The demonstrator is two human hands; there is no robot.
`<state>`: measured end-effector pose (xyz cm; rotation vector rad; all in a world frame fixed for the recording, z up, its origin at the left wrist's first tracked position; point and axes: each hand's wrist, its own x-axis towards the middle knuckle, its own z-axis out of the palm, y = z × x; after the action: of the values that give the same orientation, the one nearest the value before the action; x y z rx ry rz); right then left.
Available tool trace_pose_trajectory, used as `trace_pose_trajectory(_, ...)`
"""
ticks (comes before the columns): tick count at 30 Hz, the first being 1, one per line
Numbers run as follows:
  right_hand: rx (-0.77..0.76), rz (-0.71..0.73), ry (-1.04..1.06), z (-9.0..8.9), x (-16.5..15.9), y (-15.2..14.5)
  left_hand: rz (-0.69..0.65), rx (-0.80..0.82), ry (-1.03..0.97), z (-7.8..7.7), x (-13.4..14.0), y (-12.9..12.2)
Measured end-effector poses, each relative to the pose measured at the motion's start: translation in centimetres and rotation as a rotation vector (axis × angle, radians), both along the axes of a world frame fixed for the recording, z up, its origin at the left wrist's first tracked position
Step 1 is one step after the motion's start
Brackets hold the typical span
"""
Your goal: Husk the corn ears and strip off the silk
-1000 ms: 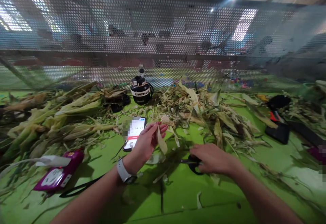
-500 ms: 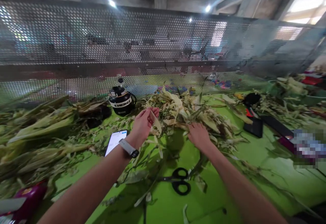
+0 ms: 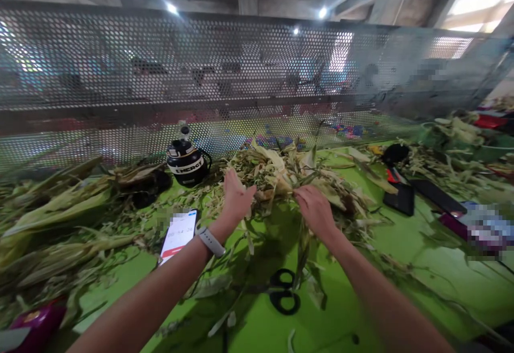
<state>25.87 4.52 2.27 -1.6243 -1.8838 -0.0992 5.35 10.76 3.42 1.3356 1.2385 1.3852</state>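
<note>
My left hand [image 3: 237, 197] is over the left side of a heap of dry corn husk pieces [image 3: 277, 163], with fingers stretched out and thumb apart. I see nothing held in it. At the front of the same heap, my right hand [image 3: 315, 207] has its fingers closed on a corn husk [image 3: 283, 186]; the fingertips are partly hidden. A strip of leaf hangs below that hand. Black-handled scissors [image 3: 283, 303] lie on the green table [image 3: 333, 305], nearer to me than both hands, their blades in shadow.
A black jug [image 3: 187, 168] stands behind my left hand. A lit phone [image 3: 179, 233] lies beside my left wrist. Long husks [image 3: 52, 208] cover the left side. At right lie a black phone-like object [image 3: 399, 198] and a dark flat case [image 3: 437, 195]. A perforated metal screen [image 3: 241, 69] closes the back.
My left hand has gone from pinching a husk piece to spread fingers, and the piece is no longer seen in it. My right fingers have drawn together on a husk at the heap's front.
</note>
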Motion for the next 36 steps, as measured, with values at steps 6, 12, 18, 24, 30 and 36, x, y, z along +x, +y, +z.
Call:
trace_pose_trajectory(6,0.151,0.043,0.233,0.5,0.3,-0.1,-0.072,0.104,0.303,1.1,1.0,1.1)
trace_pose_trajectory(12,0.316,-0.026,0.498,1.5,0.7,0.0,-0.213,0.213,0.224,2.2,2.5,0.3)
trace_pose_trajectory(18,0.386,0.011,0.647,2.9,0.2,-1.0,-0.706,0.127,0.042,2.6,6.0,-2.7)
trace_pose_trajectory(24,0.279,0.092,0.749,3.3,0.4,-1.1,-0.663,0.013,-0.267,3.1,6.8,-2.3)
trace_pose_trajectory(30,0.04,0.28,0.733,2.2,0.6,-0.3,-0.727,-0.028,-0.316,2.9,5.5,-1.9)
trace_pose_trajectory(36,0.008,0.241,0.784,2.5,-0.1,-0.8,-0.671,-0.037,-0.178,2.0,5.0,-1.8)
